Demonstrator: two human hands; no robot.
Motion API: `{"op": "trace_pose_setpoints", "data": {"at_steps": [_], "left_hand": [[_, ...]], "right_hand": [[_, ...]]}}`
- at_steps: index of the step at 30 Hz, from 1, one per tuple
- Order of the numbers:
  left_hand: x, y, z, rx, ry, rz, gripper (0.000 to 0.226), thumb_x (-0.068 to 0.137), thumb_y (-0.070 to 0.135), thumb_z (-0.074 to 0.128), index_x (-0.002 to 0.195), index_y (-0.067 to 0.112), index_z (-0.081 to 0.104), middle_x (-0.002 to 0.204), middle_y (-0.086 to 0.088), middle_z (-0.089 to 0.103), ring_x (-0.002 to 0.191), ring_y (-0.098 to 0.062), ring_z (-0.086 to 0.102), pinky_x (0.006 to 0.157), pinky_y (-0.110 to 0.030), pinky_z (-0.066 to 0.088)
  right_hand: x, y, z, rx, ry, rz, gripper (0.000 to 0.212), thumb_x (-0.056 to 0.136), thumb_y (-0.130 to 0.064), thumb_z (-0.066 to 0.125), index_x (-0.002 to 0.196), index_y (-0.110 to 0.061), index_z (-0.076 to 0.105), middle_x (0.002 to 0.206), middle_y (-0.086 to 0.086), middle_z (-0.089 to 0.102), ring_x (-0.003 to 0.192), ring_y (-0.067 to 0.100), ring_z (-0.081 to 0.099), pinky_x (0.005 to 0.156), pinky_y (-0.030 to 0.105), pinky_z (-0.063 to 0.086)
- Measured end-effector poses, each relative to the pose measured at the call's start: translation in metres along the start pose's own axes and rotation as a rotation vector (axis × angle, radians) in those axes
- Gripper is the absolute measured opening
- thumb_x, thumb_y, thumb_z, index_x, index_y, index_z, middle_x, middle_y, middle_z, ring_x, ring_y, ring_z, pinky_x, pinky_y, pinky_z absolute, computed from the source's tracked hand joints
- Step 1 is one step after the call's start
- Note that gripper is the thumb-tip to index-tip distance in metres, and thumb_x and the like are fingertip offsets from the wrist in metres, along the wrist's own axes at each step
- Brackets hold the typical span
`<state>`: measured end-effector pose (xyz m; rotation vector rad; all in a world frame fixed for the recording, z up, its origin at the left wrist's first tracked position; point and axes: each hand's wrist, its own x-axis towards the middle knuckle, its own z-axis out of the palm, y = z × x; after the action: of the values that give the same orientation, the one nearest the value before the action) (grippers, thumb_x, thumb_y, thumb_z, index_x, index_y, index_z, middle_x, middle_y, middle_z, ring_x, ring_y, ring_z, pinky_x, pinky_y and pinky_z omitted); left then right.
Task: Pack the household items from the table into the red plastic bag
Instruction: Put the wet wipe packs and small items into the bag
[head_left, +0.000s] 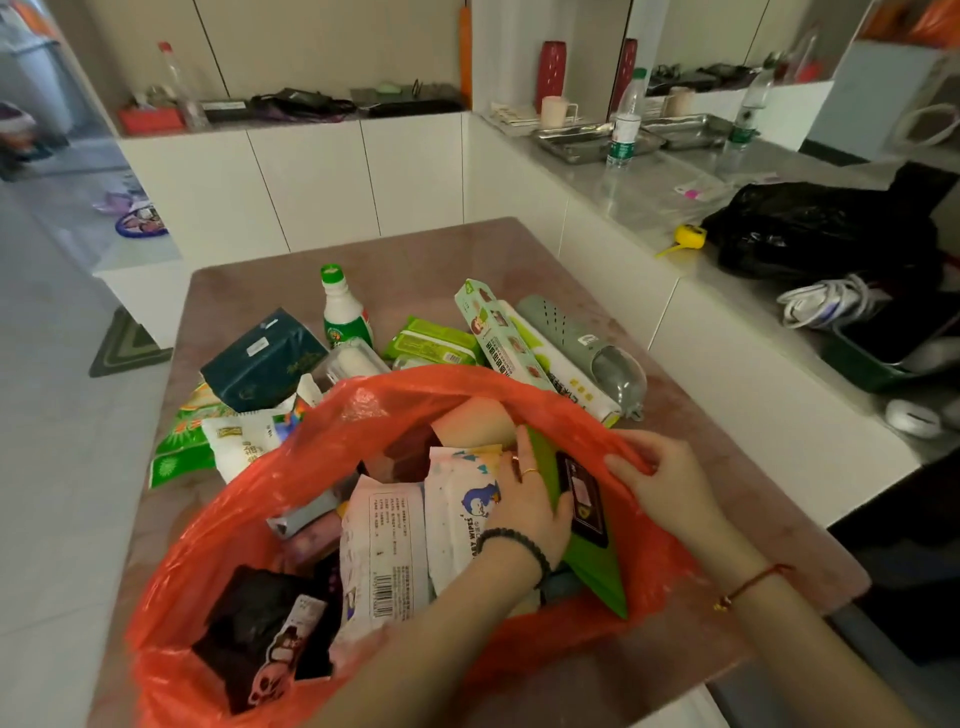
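The red plastic bag (249, 519) lies open on the pinkish table (426, 254), holding several packs, among them baby wipes (460, 504) and a white barcoded pack (382, 551). My left hand (530, 499) is inside the bag and grips a flat green pack (592, 561) standing on edge at the bag's right side. My right hand (660, 478) pinches the bag's right rim. Behind the bag lie a dark green tissue pack (262, 361), a white bottle with a green cap (343, 312), green wipes packs (434, 343), a long green box (498, 332) and a grey-green holder (587, 338).
Green and white pouches (218, 441) lie left of the bag. A counter (675, 218) on the right carries metal trays (582, 143), water bottles (626, 122), a black bag (821, 228) and a yellow tape measure (688, 236). White cabinets (311, 182) stand behind the table.
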<state>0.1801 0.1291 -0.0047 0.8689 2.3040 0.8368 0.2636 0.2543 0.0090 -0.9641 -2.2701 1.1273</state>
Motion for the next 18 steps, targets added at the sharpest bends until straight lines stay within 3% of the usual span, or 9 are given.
{"op": "trace_pose_setpoints", "data": {"at_steps": [4,6,8,10,12,15,17,18], "left_hand": [[-0.014,-0.012,-0.014,0.343,-0.074,0.192,0.069,0.088,0.042,0.046,0.145,0.029,0.009,0.156,-0.006,0.002,0.14,-0.026,0.021,0.113,-0.038,0.028],[-0.026,-0.016,-0.021,0.451,-0.1,0.265,0.059,0.088,0.043,0.045,0.142,0.029,0.023,0.154,-0.004,0.01,0.137,-0.025,0.024,0.114,-0.035,0.025],[-0.044,-0.026,-0.027,0.514,-0.153,0.363,0.056,0.086,0.05,0.038,0.136,0.028,0.033,0.147,-0.003,0.026,0.13,-0.021,0.032,0.111,-0.032,0.028],[-0.062,-0.045,-0.028,0.58,-0.217,0.484,0.052,0.077,0.059,0.034,0.116,0.032,0.054,0.119,0.005,0.056,0.106,-0.012,0.055,0.093,-0.025,0.047],[-0.075,-0.065,-0.028,0.715,-0.245,0.484,0.042,0.069,0.058,0.033,0.084,0.04,0.067,0.082,0.016,0.067,0.07,-0.003,0.063,0.063,-0.014,0.053],[-0.085,-0.085,-0.029,0.796,-0.211,0.502,0.032,0.064,0.038,0.035,0.061,0.035,0.066,0.067,0.017,0.065,0.056,-0.002,0.061,0.051,-0.012,0.047],[-0.09,-0.084,-0.041,0.684,-0.218,0.468,0.029,0.072,0.037,0.038,0.067,0.032,0.066,0.069,0.016,0.065,0.059,-0.004,0.062,0.053,-0.013,0.048],[-0.091,-0.079,-0.049,0.615,-0.177,0.445,0.027,0.081,0.037,0.038,0.079,0.03,0.064,0.078,0.012,0.067,0.069,-0.008,0.064,0.06,-0.017,0.051]], "right_hand": [[-0.014,0.022,-0.017,-0.13,-0.289,0.108,0.046,0.068,-0.019,0.079,0.11,-0.016,0.059,0.095,0.001,0.069,0.08,0.015,0.066,0.08,0.035,0.054],[-0.026,0.036,-0.02,-0.258,-0.42,0.165,0.035,0.064,-0.019,0.074,0.097,-0.011,0.063,0.084,0.002,0.071,0.066,0.009,0.064,0.074,0.038,0.055],[-0.038,0.05,-0.023,-0.329,-0.472,0.214,0.016,0.063,-0.02,0.066,0.078,-0.018,0.066,0.067,0.001,0.069,0.054,0.004,0.06,0.07,0.038,0.055],[-0.046,0.061,-0.026,-0.344,-0.46,0.25,0.014,0.067,-0.013,0.067,0.074,-0.025,0.063,0.065,0.001,0.071,0.057,0.005,0.063,0.07,0.034,0.055],[-0.051,0.062,-0.03,-0.344,-0.438,0.283,0.019,0.069,-0.004,0.066,0.076,-0.022,0.064,0.062,-0.004,0.069,0.055,0.002,0.063,0.065,0.03,0.053],[-0.049,0.037,-0.042,-0.067,-0.44,0.398,0.017,0.081,0.008,0.055,0.095,0.001,0.062,0.064,0.01,0.068,0.045,0.014,0.058,0.045,0.029,0.049],[-0.046,0.009,-0.053,0.241,-0.396,0.506,0.016,0.087,0.004,0.049,0.097,-0.001,0.061,0.067,0.021,0.064,0.039,0.018,0.058,0.039,0.026,0.05],[-0.042,0.0,-0.057,0.31,-0.347,0.516,0.016,0.089,0.002,0.048,0.096,-0.004,0.061,0.066,0.02,0.064,0.036,0.015,0.058,0.038,0.025,0.051]]}}
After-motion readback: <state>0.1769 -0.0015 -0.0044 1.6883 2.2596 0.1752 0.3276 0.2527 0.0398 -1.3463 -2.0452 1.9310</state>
